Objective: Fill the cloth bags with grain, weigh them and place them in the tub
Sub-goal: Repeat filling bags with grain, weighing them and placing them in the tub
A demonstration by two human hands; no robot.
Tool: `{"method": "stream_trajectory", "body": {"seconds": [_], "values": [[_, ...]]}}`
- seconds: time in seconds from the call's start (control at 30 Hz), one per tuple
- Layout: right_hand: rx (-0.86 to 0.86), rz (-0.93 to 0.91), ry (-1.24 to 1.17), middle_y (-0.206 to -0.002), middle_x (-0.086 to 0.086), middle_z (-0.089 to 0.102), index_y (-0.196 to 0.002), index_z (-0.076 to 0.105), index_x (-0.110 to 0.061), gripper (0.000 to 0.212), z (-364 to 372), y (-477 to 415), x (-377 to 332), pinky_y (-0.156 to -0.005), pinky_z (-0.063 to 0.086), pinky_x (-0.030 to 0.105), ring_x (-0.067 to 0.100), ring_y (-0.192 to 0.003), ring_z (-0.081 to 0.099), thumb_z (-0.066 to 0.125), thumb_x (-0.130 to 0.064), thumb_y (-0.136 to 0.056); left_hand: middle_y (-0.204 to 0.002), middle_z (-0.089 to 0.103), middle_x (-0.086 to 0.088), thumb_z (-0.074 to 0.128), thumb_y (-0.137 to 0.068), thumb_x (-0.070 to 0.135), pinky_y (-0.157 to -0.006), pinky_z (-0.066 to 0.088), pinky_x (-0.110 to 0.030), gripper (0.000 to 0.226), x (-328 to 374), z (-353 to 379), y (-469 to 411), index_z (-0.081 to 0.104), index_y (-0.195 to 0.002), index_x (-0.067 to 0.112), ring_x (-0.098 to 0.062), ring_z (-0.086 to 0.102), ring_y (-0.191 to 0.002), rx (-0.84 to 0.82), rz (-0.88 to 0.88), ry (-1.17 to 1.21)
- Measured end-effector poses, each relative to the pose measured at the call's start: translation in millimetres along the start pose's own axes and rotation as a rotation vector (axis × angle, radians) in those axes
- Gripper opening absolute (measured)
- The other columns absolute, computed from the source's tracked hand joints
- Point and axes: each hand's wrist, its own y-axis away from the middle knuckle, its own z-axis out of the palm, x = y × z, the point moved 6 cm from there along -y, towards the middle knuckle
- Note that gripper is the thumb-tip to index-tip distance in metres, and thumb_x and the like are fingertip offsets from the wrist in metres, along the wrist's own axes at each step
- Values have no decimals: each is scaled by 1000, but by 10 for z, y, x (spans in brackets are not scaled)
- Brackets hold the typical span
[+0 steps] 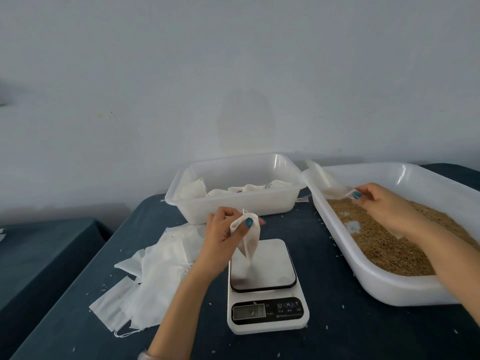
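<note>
My left hand [228, 229] pinches a small white cloth bag [249, 240] by its top, and the bag hangs just above the plate of a white digital scale [265, 287]. Over the left end of a large white tub of brown grain [389, 250], my right hand [376, 201] pinches the corner of another white cloth bag [335, 189] that lies across the tub's corner. Behind the scale stands a white tub [233, 201] with several white bags inside.
A loose pile of empty white cloth bags [150, 276] lies on the dark blue table [350, 320] left of the scale. Stray grains dot the cloth. A pale wall rises close behind the tubs, and a second dark surface [39, 250] sits at far left.
</note>
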Motion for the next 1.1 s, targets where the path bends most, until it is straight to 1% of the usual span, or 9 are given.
{"method": "stream_trajectory", "body": {"seconds": [0.13, 0.23, 0.33, 0.4, 0.5, 0.6, 0.73, 0.93, 1.1], "values": [[-150, 200, 399, -80, 7, 58, -105, 60, -2, 26, 53, -15, 311, -61, 41, 28, 20, -69, 54, 42, -22, -105, -102, 64, 5, 55, -100, 23, -76, 45, -12, 32, 8, -17, -69, 75, -95, 47, -13, 60, -92, -26, 0, 170], [-358, 241, 610, -93, 3, 56, -111, 53, -6, 19, 195, 50, 413, -68, 41, 24, 14, -81, 53, 43, -20, -104, -105, 71, 8, 57, -99, 12, -79, 49, -30, 40, -40, 57, -64, 74, -90, 47, -16, 63, -93, -71, 26, 160], [-414, 203, 792, -82, -3, 48, -94, 49, -14, 14, 232, 61, 393, -63, 38, 23, 11, -73, 48, 44, -23, -103, -98, 73, 6, 59, -98, 15, -83, 50, -43, 31, -255, 121, -36, 75, -98, 42, -26, 62, -90, -97, -51, 55], [-366, 219, 811, -86, -1, 52, -81, 45, -18, 21, 215, 42, 376, -73, 45, 26, 15, -81, 53, 47, -26, -101, -93, 72, 10, 60, -98, 20, -78, 49, -37, 24, -365, 100, -1, 72, -100, 41, -22, 61, -84, -83, -88, 16], [-128, 101, 820, -101, 4, 56, -95, 51, -14, 20, 147, 70, 117, -90, 49, 38, 27, -106, 53, 45, -32, -100, -93, 69, 22, 61, -97, 34, -72, 46, -14, 13, -391, 46, 36, 67, -104, 43, 0, 59, -78, -47, -89, 5], [151, -262, 575, -110, 5, 60, -115, 56, -15, 22, 219, 222, -452, -88, 48, 38, 24, -104, 53, 45, -27, -100, -104, 70, 19, 48, -91, 53, -79, 43, -8, 30, -377, -20, 46, 64, -109, 36, 3, 63, -97, 27, -95, 44], [25, -553, 206, -87, -15, 53, -97, 52, -30, 7, 735, 619, -982, -64, 42, 20, 2, -77, 52, 47, -35, -97, -104, 71, 16, 37, -92, 55, -81, 48, -12, 40, -434, -89, 64, 65, -105, 30, 3, 63, -99, 145, -113, 88], [55, -234, -77, -64, -6, 55, -91, 52, -24, 18, 1315, 251, -450, -48, 32, 19, 6, -51, 49, 45, -38, -101, -87, 69, 23, 37, -104, 39, -69, 46, -13, 31, -582, -261, 80, 64, -94, 29, 3, 61, -82, 383, -228, 59], [132, -79, -167, -62, -3, 57, -83, 53, -24, 21, 1523, 133, 22, -47, 38, 27, 10, -50, 53, 49, -36, -100, -84, 70, 16, 45, -103, 36, -66, 47, -22, 23, -695, -271, 92, 63, -92, 25, -4, 61, -72, 389, -303, -6]]}}
